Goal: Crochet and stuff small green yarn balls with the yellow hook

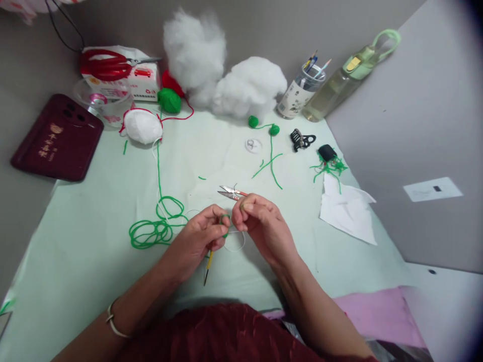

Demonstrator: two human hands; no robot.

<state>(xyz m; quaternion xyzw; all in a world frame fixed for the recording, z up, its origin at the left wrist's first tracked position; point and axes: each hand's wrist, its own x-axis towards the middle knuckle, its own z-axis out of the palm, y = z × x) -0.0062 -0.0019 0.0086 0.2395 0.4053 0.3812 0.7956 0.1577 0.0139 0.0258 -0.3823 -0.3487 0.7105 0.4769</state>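
Near the front middle of the table, my left hand pinches a small loop of green yarn between thumb and fingers. A yellow-handled crochet hook with a dark tip sticks out below that hand; whether it is gripped or lies on the table I cannot tell. Close beside, my right hand is closed with thumb and forefinger pressed together, and what it pinches is too small to make out. Thread snips with parted blades lie just beyond the right hand. Coiled green yarn and thin white yarn lie around the left hand.
White stuffing is heaped at the back. A white yarn ball, green ball and red scissors are left; a dark red case is further left. A pen cup, bottle, hair clip and paper are right.
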